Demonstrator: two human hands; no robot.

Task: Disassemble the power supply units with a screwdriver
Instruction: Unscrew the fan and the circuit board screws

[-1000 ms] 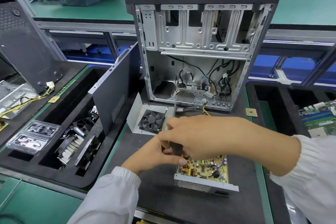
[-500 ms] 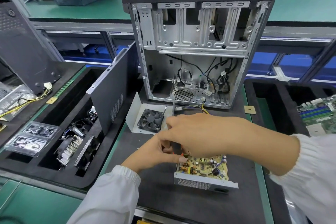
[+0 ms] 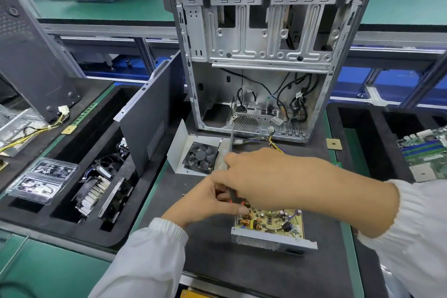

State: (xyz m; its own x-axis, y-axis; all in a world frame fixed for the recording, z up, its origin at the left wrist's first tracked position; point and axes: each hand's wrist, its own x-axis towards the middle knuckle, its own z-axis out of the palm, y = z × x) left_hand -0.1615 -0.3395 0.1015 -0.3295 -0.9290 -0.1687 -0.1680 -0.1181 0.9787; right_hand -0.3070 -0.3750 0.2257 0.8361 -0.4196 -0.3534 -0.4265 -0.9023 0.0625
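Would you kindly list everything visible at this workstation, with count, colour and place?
power supply unit: 1, grey casing, yellow board exposed, near centre of mat
screwdriver: 1, black and red handle, under both hands
fan cover: 1, grey plate, black fan, left of case
computer case: 1, silver, open, upright behind
side panel: 1, dark grey, leaning left
heatsinks: several, silver, left foam tray
motherboard: 1, green, right edge
left hand: 1, at screwdriver handle
right hand: 1, over screwdriver, grip hidden
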